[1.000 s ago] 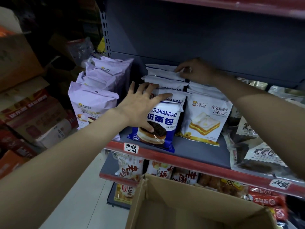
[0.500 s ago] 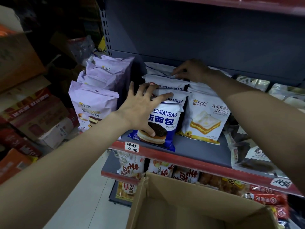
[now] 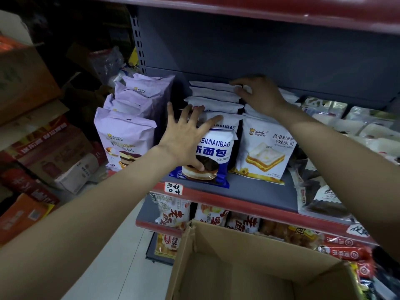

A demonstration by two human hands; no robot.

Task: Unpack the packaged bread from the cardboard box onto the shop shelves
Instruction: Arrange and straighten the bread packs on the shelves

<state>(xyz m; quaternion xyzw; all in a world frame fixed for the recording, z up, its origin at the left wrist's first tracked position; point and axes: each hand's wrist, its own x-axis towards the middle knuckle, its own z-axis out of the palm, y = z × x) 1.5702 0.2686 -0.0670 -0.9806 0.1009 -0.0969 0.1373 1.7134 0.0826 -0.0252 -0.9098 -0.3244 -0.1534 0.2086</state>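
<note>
Since a moment ago your hands have barely shifted. Nearest you, the box (image 3: 249, 263) sits open below the shelf (image 3: 249, 189). Your left hand (image 3: 186, 141), fingers spread, presses flat on the front blue bread pack (image 3: 213, 156). Farther back, your right hand (image 3: 257, 94) curls its fingertips over the rearmost white packs (image 3: 213, 92).

Views: one only, the head camera; nothing shared with another view.
Position: worn on the person's head, close to the shop shelf (image 3: 255, 187).
Facing: forward and down, onto the bread packets at frame centre.
Nearness: both forearms reach in from the lower corners; the cardboard box (image 3: 249, 252) fills the bottom centre.
Lens: wide-angle, edges bowed.
</note>
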